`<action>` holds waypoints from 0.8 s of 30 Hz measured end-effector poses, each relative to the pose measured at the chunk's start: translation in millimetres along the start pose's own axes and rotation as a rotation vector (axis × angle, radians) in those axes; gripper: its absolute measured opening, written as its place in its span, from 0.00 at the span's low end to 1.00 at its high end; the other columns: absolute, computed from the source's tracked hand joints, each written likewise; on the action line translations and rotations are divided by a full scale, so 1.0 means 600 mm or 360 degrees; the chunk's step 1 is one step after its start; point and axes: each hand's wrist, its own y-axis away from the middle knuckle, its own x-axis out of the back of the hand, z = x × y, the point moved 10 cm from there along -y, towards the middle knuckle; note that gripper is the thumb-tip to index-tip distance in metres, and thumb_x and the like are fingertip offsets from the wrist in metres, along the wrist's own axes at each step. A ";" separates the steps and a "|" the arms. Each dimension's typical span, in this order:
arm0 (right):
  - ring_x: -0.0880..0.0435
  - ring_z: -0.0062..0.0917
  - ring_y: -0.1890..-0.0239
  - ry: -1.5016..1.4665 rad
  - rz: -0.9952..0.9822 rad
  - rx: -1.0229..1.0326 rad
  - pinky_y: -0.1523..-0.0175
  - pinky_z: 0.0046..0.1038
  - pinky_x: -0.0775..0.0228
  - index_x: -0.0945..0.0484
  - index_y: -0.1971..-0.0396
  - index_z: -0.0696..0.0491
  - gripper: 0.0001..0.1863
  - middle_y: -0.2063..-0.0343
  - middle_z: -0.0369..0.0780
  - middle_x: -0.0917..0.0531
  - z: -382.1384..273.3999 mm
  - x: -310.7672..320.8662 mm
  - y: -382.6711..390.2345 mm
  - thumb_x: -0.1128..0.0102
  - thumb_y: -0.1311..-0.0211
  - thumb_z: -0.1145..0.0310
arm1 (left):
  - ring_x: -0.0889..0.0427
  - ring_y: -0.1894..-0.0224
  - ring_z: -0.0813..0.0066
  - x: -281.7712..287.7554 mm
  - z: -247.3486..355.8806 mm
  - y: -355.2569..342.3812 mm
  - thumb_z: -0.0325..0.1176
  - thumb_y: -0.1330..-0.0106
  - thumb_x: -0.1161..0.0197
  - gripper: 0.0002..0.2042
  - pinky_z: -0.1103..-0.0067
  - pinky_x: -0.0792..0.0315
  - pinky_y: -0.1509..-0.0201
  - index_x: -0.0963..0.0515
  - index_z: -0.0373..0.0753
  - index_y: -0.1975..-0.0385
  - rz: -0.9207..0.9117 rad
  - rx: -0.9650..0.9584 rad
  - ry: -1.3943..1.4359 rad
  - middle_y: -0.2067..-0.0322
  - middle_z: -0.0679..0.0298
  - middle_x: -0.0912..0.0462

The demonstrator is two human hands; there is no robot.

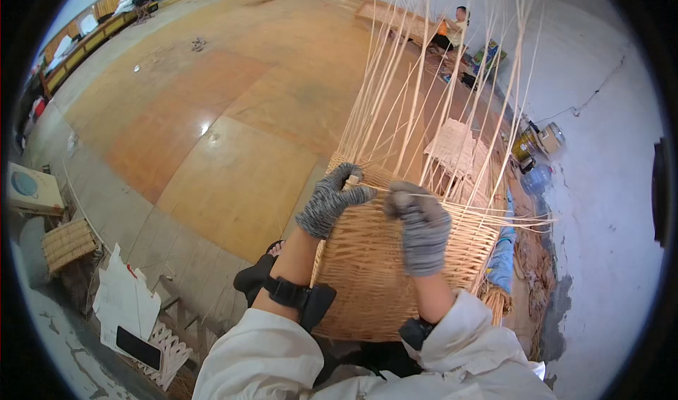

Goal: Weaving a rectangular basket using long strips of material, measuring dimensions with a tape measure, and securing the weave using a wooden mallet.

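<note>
Head view: two gloved hands at the rim of a half-woven basket

Far left I see a pale boxy appliance [35, 189], with a small woven seat [69, 247] just below it. Right of these, a dark phone [138, 348] lies near a torn white sheet [127, 294], and brown floor boards [240, 177] spread beyond.

Nearer the middle, the left hand [328, 202] sits at the upper left corner of the wicker basket [364, 259], fingers curled about a pale stub [352, 181], thumb pointing right. The basket stands directly in front of the person's body, tall bare stakes [520, 29] rising from it. The right hand [424, 223] is at its upper edge, fingers folded in but blurred; I cannot tell what they hold.

Thin strands [526, 222] stick out to the right, above a blue cloth [502, 259]. Another person [454, 33] sits far behind the stakes; a clear blue jug [537, 180] is by the wall.
</note>
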 end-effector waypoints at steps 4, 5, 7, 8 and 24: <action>0.21 0.26 0.69 -0.0740 0.0405 -0.1283 0.65 0.22 0.29 0.21 0.67 0.58 0.11 0.73 0.37 0.20 0.175 0.079 0.035 0.36 0.48 0.67 | 0.29 0.67 0.80 0.007 -0.016 -0.007 0.36 0.54 0.27 0.16 0.82 0.31 0.60 0.27 0.38 0.70 0.0136 0.0187 -0.0178 0.73 0.67 0.25; 0.21 0.27 0.67 -0.0446 0.0343 -0.0895 0.63 0.24 0.29 0.22 0.66 0.58 0.12 0.71 0.39 0.20 0.153 0.100 0.002 0.37 0.49 0.68 | 0.29 0.68 0.80 0.006 -0.015 -0.009 0.36 0.55 0.27 0.16 0.82 0.31 0.61 0.26 0.37 0.72 0.0163 0.0176 -0.0217 0.74 0.67 0.25; 0.22 0.30 0.63 0.0207 0.0374 -0.0231 0.58 0.28 0.29 0.22 0.62 0.56 0.14 0.68 0.43 0.20 0.099 0.122 -0.056 0.37 0.50 0.70 | 0.28 0.69 0.79 0.005 -0.016 -0.012 0.37 0.56 0.26 0.17 0.80 0.30 0.63 0.26 0.35 0.72 0.0294 0.0175 -0.0379 0.73 0.64 0.24; 0.24 0.33 0.58 0.0790 0.0388 0.0182 0.54 0.31 0.32 0.23 0.60 0.54 0.16 0.63 0.45 0.22 0.059 0.103 -0.084 0.37 0.51 0.69 | 0.28 0.69 0.78 0.009 -0.016 -0.013 0.37 0.57 0.26 0.18 0.80 0.30 0.62 0.26 0.35 0.71 0.0315 0.0197 -0.0481 0.72 0.64 0.24; 0.19 0.32 0.69 0.0841 -0.0089 0.0385 0.62 0.27 0.27 0.20 0.71 0.56 0.08 0.72 0.43 0.18 -0.050 -0.065 -0.058 0.40 0.48 0.67 | 0.28 0.54 0.75 0.005 0.027 0.029 0.30 0.55 0.28 0.27 0.77 0.32 0.48 0.30 0.33 0.53 0.0210 -0.0367 -0.0464 0.59 0.61 0.26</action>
